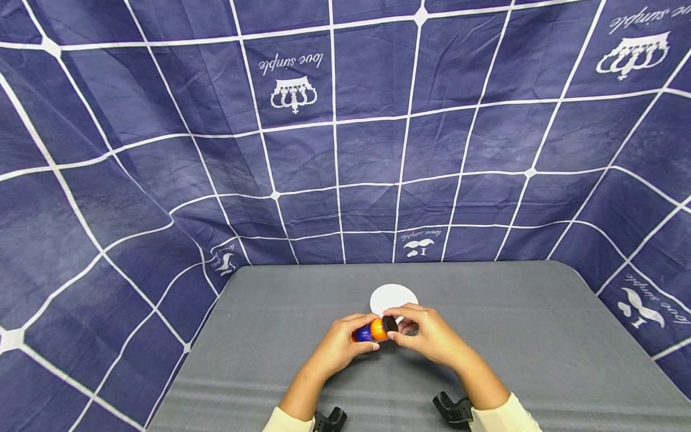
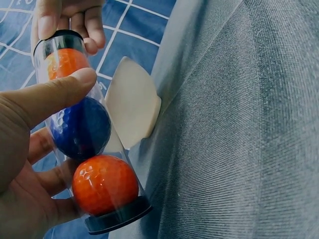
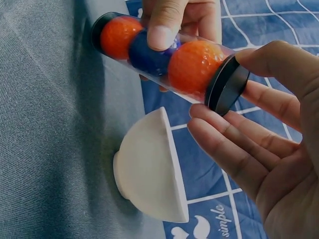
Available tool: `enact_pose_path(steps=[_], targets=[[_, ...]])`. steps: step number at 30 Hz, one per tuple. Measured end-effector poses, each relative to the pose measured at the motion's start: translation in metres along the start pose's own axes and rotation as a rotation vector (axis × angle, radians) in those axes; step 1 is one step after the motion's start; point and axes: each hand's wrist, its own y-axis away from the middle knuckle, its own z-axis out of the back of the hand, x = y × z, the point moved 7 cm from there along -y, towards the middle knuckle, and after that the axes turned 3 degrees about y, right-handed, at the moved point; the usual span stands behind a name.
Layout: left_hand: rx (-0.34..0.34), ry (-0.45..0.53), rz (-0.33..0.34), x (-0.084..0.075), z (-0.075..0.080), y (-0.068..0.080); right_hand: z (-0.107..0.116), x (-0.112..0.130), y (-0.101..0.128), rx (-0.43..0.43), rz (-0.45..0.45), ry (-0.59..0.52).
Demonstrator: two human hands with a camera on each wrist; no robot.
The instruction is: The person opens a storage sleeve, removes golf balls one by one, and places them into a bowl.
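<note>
A clear plastic tube [image 1: 372,330] holds three balls in a row: orange, blue, orange. It has a black cap at each end. My left hand [image 1: 337,345] grips the tube's body, thumb across the blue ball [image 2: 79,127]. My right hand [image 1: 426,333] pinches the black cap [image 3: 227,84] at the right end, thumb on its rim and fingers under it. The tube lies roughly level, just above the grey table [image 1: 513,336]. A small white bowl [image 1: 394,298] stands on the table right behind the hands, also seen as the bowl [image 3: 149,172] below the tube.
A dark blue cloth with white grid lines [image 1: 345,150] hangs behind and around the table. Black wrist mounts [image 1: 455,409] show at the bottom edge. The table's left edge [image 1: 189,360] and back edge lie near the hands.
</note>
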Motion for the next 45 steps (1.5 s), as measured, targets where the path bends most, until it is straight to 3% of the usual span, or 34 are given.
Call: enact_pose_path(steps=[5,14,22,25,34,45], targets=[[-0.002,0.053,0.021,0.001,0.002,-0.001,0.002,-0.003,0.0,0.006,-0.029,-0.068],[-0.033,0.058,0.05,0.003,0.002,0.0,0.005,-0.002,-0.001,-0.029,-0.06,-0.053],[-0.099,0.035,0.077,0.004,0.006,-0.001,0.008,-0.003,-0.002,-0.089,-0.015,-0.069],[-0.129,0.046,0.093,0.006,0.007,-0.001,0.011,-0.005,-0.001,-0.118,0.001,-0.044],[-0.243,0.204,0.162,0.018,0.012,-0.001,0.028,-0.011,0.0,-0.21,-0.003,0.046],[-0.358,0.226,0.249,0.03,0.023,0.002,0.045,-0.033,0.006,-0.301,-0.032,0.15]])
